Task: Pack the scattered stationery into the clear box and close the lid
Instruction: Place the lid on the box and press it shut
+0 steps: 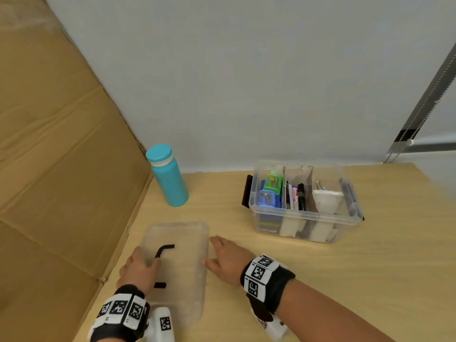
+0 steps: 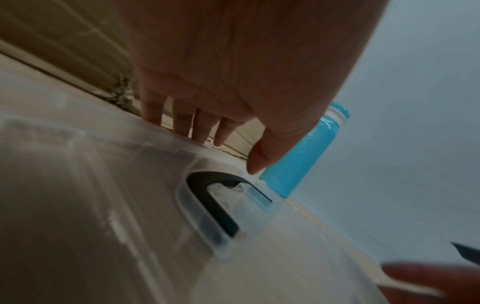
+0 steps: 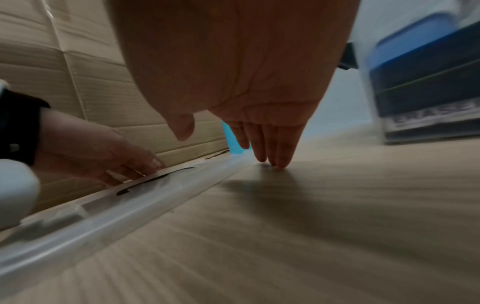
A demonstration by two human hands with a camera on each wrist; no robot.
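The clear lid lies flat on the wooden table, its black handle facing up. My left hand grips its left edge: the thumb rests on top by the handle and the fingers reach down past the lid's rim. My right hand is at the right edge with straight fingers touching the table beside the lid. The clear box stands uncovered at the back right, divided into compartments holding markers, blue and green items and a white piece.
A teal bottle stands behind the lid, near the wall. A big cardboard sheet leans along the table's left side, close to my left hand. A metal rail rises at the far right. Bare tabletop lies in front of the box.
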